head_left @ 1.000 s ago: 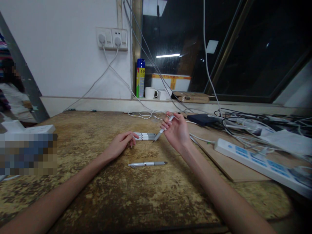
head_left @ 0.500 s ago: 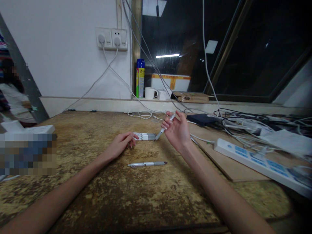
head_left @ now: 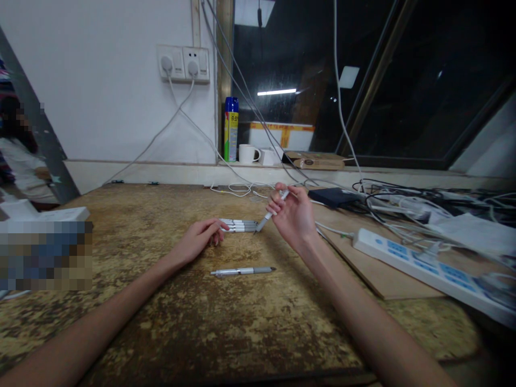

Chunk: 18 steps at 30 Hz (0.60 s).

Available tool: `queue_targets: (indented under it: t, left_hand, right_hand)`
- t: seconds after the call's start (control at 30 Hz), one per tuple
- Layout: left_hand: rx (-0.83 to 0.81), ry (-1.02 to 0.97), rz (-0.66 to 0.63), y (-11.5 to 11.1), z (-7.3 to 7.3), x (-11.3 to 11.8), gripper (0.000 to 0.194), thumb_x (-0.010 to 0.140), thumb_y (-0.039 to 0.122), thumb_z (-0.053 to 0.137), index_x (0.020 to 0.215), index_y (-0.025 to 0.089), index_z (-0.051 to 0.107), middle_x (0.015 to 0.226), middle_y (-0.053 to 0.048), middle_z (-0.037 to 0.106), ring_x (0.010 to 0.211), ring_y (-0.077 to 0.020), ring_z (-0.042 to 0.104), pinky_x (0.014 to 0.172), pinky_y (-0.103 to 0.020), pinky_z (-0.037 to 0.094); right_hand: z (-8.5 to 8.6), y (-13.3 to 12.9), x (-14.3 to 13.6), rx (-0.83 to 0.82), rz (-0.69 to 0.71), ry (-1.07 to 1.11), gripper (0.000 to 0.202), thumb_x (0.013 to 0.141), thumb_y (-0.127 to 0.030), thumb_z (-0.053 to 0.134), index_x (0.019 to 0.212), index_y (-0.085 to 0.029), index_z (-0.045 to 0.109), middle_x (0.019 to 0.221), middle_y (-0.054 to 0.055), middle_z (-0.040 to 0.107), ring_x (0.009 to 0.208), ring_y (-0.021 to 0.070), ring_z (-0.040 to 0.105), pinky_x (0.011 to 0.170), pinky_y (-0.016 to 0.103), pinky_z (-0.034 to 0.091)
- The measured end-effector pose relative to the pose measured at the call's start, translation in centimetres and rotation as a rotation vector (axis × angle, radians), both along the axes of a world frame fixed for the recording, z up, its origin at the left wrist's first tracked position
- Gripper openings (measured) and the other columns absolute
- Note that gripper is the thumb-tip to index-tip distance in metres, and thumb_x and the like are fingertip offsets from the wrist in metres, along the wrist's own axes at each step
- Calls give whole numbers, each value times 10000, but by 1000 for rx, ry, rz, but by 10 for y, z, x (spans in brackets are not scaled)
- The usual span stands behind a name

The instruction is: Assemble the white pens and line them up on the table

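My right hand (head_left: 294, 212) is raised over the table, palm partly turned up, its fingers closed around a white and grey pen (head_left: 265, 219). This pen slants, with its tip pointing down and left. Just behind that tip lies a row of several similar pens (head_left: 242, 226), side by side. At the row's left end is my left hand (head_left: 205, 235), resting on the table with curled fingers on the pen ends. Nearer to me a single pen (head_left: 244, 272) lies crosswise on the worn wooden table (head_left: 193, 322), touched by neither hand.
A white power strip (head_left: 427, 269) lies on a brown board (head_left: 374, 252) at right, with tangled cables (head_left: 407, 201) behind. A spray can (head_left: 231, 129) and white mug (head_left: 248, 154) stand on the sill. A person (head_left: 22, 156) is at far left.
My right thumb has shifted slightly down toward the upper end of the held pen. My left hand and the lying pens stay in place; the view moves very slightly.
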<state>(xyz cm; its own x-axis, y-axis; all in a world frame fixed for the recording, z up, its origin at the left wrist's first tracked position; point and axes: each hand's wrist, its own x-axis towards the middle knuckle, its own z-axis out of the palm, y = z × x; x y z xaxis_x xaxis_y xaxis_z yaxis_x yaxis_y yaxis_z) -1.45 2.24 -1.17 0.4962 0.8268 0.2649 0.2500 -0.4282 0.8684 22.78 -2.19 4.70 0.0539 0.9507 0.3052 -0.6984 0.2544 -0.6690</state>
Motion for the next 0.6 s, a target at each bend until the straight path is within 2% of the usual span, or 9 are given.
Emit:
queue_targets:
  t: [0.13, 0.27, 0.33, 0.4, 0.5, 0.6]
  left_hand:
    - [5, -1, -3, -4, 3, 1, 356, 991, 435, 473, 1023, 196, 735, 757, -43, 671, 691, -177, 571, 641, -278, 433]
    - [-21, -28, 7, -7, 6, 4, 341, 993, 435, 487, 1066, 187, 709, 805, -38, 662, 681, -160, 556, 619, -266, 425]
    - [-25, -57, 2, -8, 8, 5, 321, 987, 426, 511, 1092, 182, 692, 824, -31, 655, 682, -153, 553, 627, -264, 430]
    - [-24, -94, -13, -10, 10, 5, 313, 984, 415, 525, 1138, 180, 665, 847, -28, 651, 686, -147, 554, 644, -266, 438]
    - [-23, -143, -49, -14, 15, 6, 346, 979, 402, 552, 1248, 189, 600, 885, -27, 659, 692, -141, 561, 667, -268, 453]
    - [-12, -150, -87, -20, 19, 7, 385, 943, 387, 627, 1276, 202, 575, 987, -51, 694, 810, -168, 623, 741, -288, 481]
  right_hand:
    - [2, 0, -1, 5, 19, -35, 294, 962, -433, 438, 797, -219, 555, 625, -35, 313, 528, 134, 323, 519, 233, 397]
    - [-2, 5, -6, 34, 43, -111, 158, 914, -278, 532, 780, -198, 561, 677, -21, 427, 566, 111, 376, 545, 212, 387]
    - [-6, 6, -8, 46, 9, -231, 99, 902, -259, 593, 838, -186, 610, 760, -9, 514, 620, 99, 437, 564, 201, 382]
    - [-11, 6, -10, 61, -26, -428, 126, 900, -312, 650, 912, -187, 658, 810, -6, 554, 659, 101, 472, 555, 201, 362]
    - [-19, 4, -13, 85, -15, -733, 223, 884, -398, 694, 976, -195, 700, 756, -15, 559, 637, 113, 466, 522, 215, 322]
    - [-26, 4, -17, 144, 17, -861, 236, 875, -411, 711, 974, -198, 690, 748, -12, 591, 625, 122, 483, 529, 231, 336]
